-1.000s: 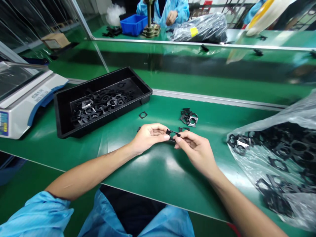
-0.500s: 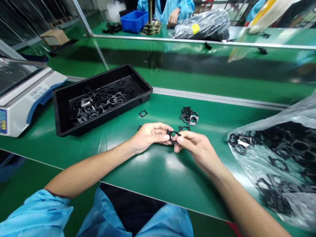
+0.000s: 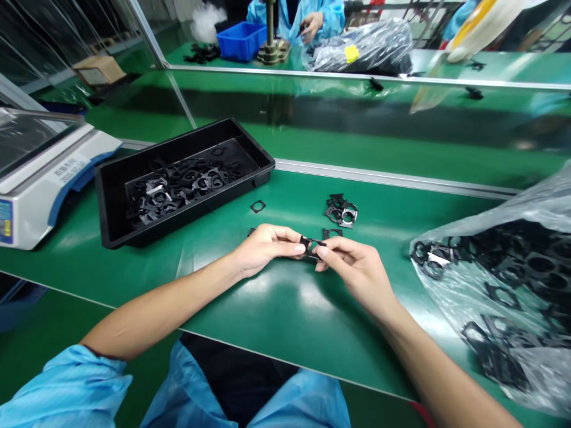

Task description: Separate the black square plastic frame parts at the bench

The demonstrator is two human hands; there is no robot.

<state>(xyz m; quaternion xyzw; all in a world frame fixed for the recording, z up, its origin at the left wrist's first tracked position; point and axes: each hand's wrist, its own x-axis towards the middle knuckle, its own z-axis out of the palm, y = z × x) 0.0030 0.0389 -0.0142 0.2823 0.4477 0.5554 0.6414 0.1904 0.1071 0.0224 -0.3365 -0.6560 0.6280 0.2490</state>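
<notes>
My left hand and my right hand meet above the green bench mat. Their fingertips pinch a small black square frame with a round hole, partly hidden by my fingers. Just beyond my fingertips, a loose black frame lies on the mat, with a small heap of similar frames behind it. A single thin square gasket lies beyond my left hand. To the left, a black plastic tray holds many frames. On the right, a clear plastic bag holds more.
A white digital scale stands at the far left. A metal rail runs behind the mat. Beyond a glass partition, a co-worker's hand works near a blue bin and a bulging black-filled plastic bag.
The black frame has shifted slightly between my fingertips while my hands stay in about the same place. The co-worker's hand across the bench has moved up.
</notes>
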